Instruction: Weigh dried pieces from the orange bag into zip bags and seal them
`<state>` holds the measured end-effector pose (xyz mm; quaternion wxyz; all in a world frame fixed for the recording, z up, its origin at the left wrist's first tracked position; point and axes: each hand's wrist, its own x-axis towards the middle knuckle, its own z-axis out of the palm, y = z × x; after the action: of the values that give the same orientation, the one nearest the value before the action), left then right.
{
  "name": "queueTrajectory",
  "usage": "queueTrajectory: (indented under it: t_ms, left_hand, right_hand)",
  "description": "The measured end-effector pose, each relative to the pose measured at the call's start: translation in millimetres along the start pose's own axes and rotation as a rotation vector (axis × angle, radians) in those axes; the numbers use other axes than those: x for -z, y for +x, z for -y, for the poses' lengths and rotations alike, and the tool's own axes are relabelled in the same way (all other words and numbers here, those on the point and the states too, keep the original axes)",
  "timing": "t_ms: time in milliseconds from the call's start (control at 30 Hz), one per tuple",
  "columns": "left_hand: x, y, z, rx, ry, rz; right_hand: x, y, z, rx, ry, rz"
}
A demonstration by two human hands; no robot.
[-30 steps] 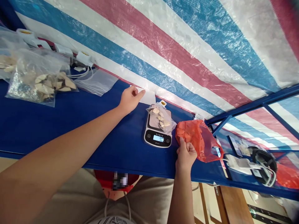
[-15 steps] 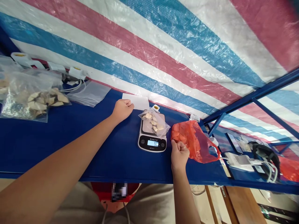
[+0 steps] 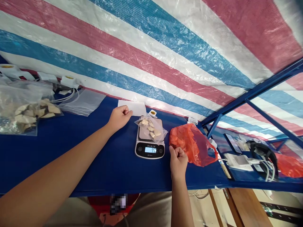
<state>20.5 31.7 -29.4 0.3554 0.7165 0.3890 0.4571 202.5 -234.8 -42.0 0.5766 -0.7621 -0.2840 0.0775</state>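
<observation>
My left hand (image 3: pixel 119 117) rests on the blue table (image 3: pixel 71 151), fingers curled, its fingertips on the near edge of a white paper sheet (image 3: pixel 133 107). Just to its right stands a small digital scale (image 3: pixel 149 143) with a lit display. A small clear bag of pale slices (image 3: pixel 150 126) lies on the scale's platform. My right hand (image 3: pixel 178 160) is closed in a fist at the left edge of a red plastic bag (image 3: pixel 193 143), which lies on the table right of the scale. I cannot make out what the fist holds.
A large clear bag of pale slices (image 3: pixel 26 112) lies at the far left, with an empty clear bag (image 3: pixel 81 102) beside it. White plugs and cables (image 3: pixel 67 83) line the striped tarpaulin wall (image 3: pixel 165 47). A blue frame bar (image 3: pixel 251 93), chargers and cables (image 3: pixel 248 159) crowd the right.
My left hand has curled its fingers from a reach onto the white paper. My right hand has pulled back a little from the red bag into a fist. The view tilted upward.
</observation>
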Motion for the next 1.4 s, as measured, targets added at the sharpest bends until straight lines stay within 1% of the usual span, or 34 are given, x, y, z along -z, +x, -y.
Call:
queueTrajectory:
  t_ms: [167,367,600,933,1167,1267,1333,1400]
  left_hand:
    - [-0.2,-0.9,-0.8,0.019,-0.011,-0.004]
    - [0.0,-0.9,-0.8,0.028,-0.022,-0.004]
    - [1.3,-3.2,-3.9,0.032,-0.039,0.001]
    - [1.9,-3.9,-4.5,0.029,-0.039,0.007]
    - [2.0,-3.6,-2.5,0.024,-0.037,0.019]
    - [1.6,-3.5,-0.8,0.020,-0.039,0.021]
    - [1.1,-3.4,-0.4,0.020,-0.036,0.022]
    - [0.9,-3.3,-0.5,0.023,-0.031,0.025]
  right_hand:
    - [0.4,-0.2,-0.8,0.003,-0.033,0.012]
    - [0.3,-1.8,-0.8,0.049,-0.060,0.024]
    - [-1.2,-4.5,5.7,0.063,0.053,0.032]
    - [-0.5,-5.2,7.3,0.038,0.063,0.043]
    - [-2.7,-6.8,5.7,0.013,0.117,0.003]
    - [-4.0,-7.4,12.5,0.033,0.132,-0.038]
    - [-7.8,-4.7,22.3,0.067,0.107,-0.007]
    - [-15.4,1.5,35.4,0.084,0.031,0.101]
